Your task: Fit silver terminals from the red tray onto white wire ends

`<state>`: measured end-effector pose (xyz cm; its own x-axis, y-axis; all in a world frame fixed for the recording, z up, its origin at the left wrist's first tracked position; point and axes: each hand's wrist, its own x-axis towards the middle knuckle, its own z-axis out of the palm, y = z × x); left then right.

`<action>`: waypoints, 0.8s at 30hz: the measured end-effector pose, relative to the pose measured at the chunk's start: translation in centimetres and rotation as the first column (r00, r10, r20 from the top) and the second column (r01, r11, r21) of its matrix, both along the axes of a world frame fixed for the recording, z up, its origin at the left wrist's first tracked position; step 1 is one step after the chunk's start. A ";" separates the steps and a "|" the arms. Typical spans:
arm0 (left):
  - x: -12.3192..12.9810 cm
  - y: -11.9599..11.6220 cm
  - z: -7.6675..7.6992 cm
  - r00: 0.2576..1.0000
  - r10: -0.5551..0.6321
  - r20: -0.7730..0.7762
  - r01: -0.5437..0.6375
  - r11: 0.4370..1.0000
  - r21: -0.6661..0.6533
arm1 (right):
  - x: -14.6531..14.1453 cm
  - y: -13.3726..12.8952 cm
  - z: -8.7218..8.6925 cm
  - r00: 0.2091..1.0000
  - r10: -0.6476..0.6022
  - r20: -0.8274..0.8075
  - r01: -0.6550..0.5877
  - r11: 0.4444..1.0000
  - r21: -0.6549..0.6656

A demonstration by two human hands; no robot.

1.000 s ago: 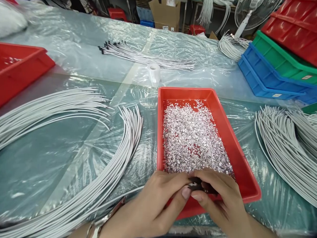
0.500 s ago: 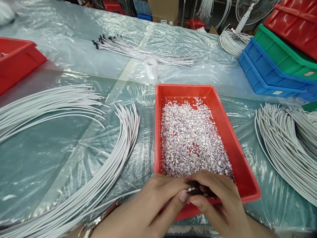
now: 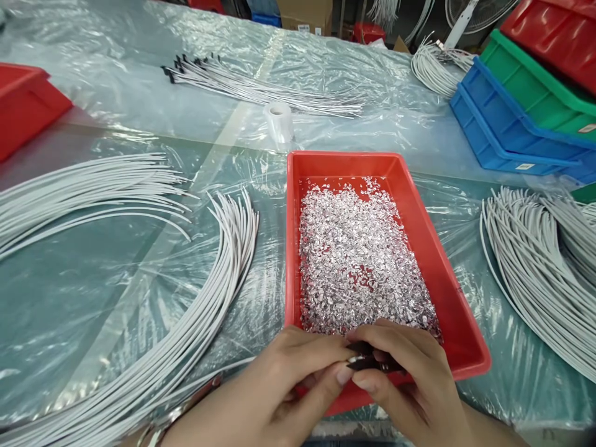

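Observation:
Over the near edge of a red tray [image 3: 293,248], my two hands meet. My right hand [image 3: 410,372] is closed around a small dark tool [image 3: 372,360], whose jaws point left. The fingers of my left hand [image 3: 298,372] pinch the end of a white cable [image 3: 233,366] at the tool's jaws; most of that end is hidden by the fingers. The cable runs back left under my left wrist. Small shiny silver pieces [image 3: 354,248] cover much of the tray's bottom.
White cable bundles [image 3: 195,310] lie on the left, and another bundle [image 3: 531,261] on the right. Behind the tray stand a clear roll [image 3: 279,124] and black-tipped cables [image 3: 270,90]. Stacked bins [image 3: 526,124] are at the back right, a red bin [image 3: 32,105] at far left.
The view has shifted slightly, so the table items sit a little higher and further left. Both hands stay together at the tool, with hardly any change in their grip.

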<state>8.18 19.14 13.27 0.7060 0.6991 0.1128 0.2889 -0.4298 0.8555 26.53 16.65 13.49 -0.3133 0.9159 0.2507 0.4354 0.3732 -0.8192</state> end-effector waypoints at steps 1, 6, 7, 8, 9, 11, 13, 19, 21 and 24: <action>0.0 0.0 0.0 1.000 0.010 0.018 -0.011 1.000 0.016 | -0.1 0.1 0.1 1.000 -0.002 -0.009 0.002 1.000 0.002; 0.3 0.1 0.1 0.997 0.023 0.074 -0.025 0.999 0.026 | -0.1 0.2 0.1 1.000 -0.002 -0.013 0.002 1.000 0.013; 0.3 0.1 0.2 0.997 0.030 0.075 -0.032 0.999 0.018 | -0.1 0.2 0.0 1.000 -0.003 -0.007 0.003 1.000 0.013; 0.4 0.1 0.2 0.996 0.037 0.084 -0.038 0.999 0.013 | -0.1 0.1 0.0 1.000 -0.003 0.001 0.003 1.000 0.012; 0.4 0.1 0.2 0.994 0.047 0.099 -0.048 0.999 0.012 | 0.0 0.1 -0.1 1.000 -0.003 0.009 0.003 1.000 0.013; 0.5 0.0 0.1 0.989 0.072 0.127 -0.075 0.997 0.019 | 0.1 0.0 -0.2 1.000 -0.003 0.030 0.003 1.000 0.015; 0.5 0.0 0.0 0.986 0.088 0.140 -0.093 0.995 0.031 | 0.1 -0.1 -0.2 0.999 -0.010 0.043 0.009 1.000 0.016; 0.8 0.0 -0.1 0.981 0.085 0.173 -0.102 0.991 0.088 | -0.2 -0.1 -0.2 0.999 -0.023 0.046 0.022 0.999 0.026; 0.8 0.0 -0.1 0.980 0.075 0.186 -0.097 0.989 0.113 | -0.2 -0.2 -0.3 0.997 -0.045 0.058 0.042 0.998 0.045; 0.6 -0.1 -0.2 0.986 0.055 0.157 -0.070 0.993 0.095 | -0.1 -0.3 -0.3 0.994 -0.075 0.077 0.071 0.996 0.063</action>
<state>8.82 19.08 13.05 0.6301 0.7213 0.2877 0.1862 -0.5001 0.8457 26.39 16.33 13.17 -0.2673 0.9212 0.2827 0.5257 0.3853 -0.7584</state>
